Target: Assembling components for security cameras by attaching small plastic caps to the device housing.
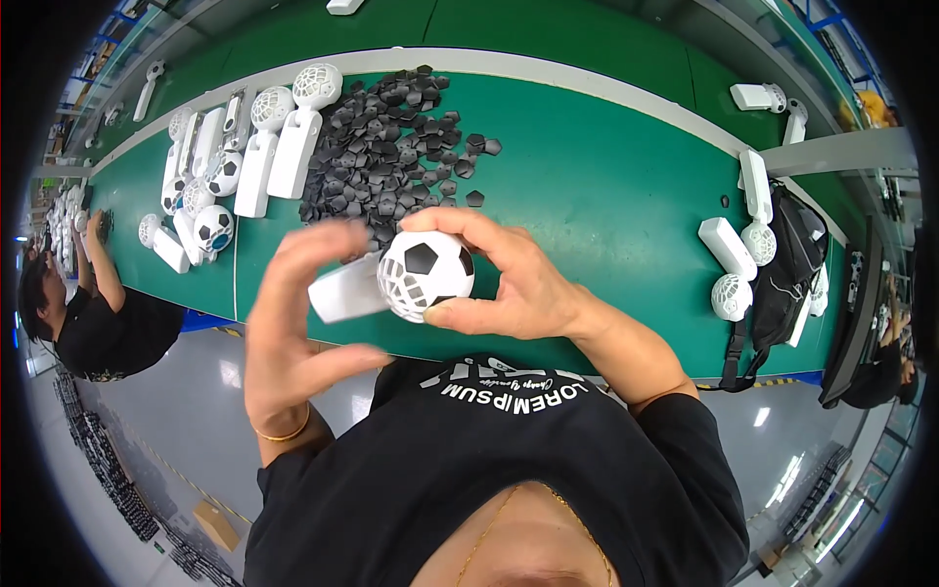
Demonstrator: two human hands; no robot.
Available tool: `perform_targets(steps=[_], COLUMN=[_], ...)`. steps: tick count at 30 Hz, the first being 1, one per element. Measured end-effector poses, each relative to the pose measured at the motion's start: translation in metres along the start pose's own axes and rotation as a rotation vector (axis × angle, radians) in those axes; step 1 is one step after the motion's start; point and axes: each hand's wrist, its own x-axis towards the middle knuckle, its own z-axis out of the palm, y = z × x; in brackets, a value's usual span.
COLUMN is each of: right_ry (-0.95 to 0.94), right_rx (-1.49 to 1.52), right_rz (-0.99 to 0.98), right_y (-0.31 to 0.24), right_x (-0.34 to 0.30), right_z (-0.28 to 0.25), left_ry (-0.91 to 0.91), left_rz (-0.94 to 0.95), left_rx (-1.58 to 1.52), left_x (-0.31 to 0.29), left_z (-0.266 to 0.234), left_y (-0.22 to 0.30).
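My right hand [509, 279] grips a white plastic device by its soccer-ball head [442, 266], thumb below and fingers above. Black pentagon patches sit on part of the ball, and an open lattice shows on its left side. From the ball a white rectangular handle [344, 291] sticks out to the left. Around that handle, my left hand [293, 313] is spread, blurred by motion, thumb and fingers apart, and seems not to grip it. Just beyond the hands lies a heap of loose black pentagon pieces [377, 147] on the green table [587, 186].
Several white devices with ball heads [284, 147] lie at the table's left. More white devices [729, 249] rest at the right beside a black backpack [787, 284]. A pale ledge [548, 73] runs along the far edge. Another person [88, 303] works at the far left.
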Motion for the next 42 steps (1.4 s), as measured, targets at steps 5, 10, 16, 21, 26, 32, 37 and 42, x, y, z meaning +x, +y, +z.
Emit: perform_targets(steps=[5,10,16,21,26,32,37,42], right_ry=[-0.157,0.231,0.081,0.003,0.097,0.457,0.54,0.58], right_rx=[0.324,-0.517,-0.937,-0.991,-0.843,0.146,-0.002,-0.144], right_rz=[0.29,0.249,-0.024,-0.011,0.368,0.242,0.205,0.117], right_y=[0.006,0.044,0.071,0.072,0.054,0.016,0.024,0.024], right_x=[0.01,0.027,0.032,0.037,0.03,0.013,0.007,0.01], right_z=[-0.013,-0.062,-0.086,-0.094,-0.097,-0.029,-0.01,-0.007], left_ry=[-0.16,0.057,0.14,0.206,0.262,0.279,0.278,0.301], left_rz=[-0.359,-0.424,-0.487,-0.526,-0.497,-0.45,-0.44,-0.388], left_rx=[0.042,-0.232,-0.419,-0.469,-0.539,-0.558,-0.57,-0.541], left_x=[0.02,0.021,0.031,0.038,0.048,0.055,0.06,0.061], left_z=[0.035,0.054,0.058,0.062,0.073,0.09,0.097,0.102], left_y=[-0.018,-0.049,-0.06,-0.068,-0.069,-0.068,-0.066,-0.068])
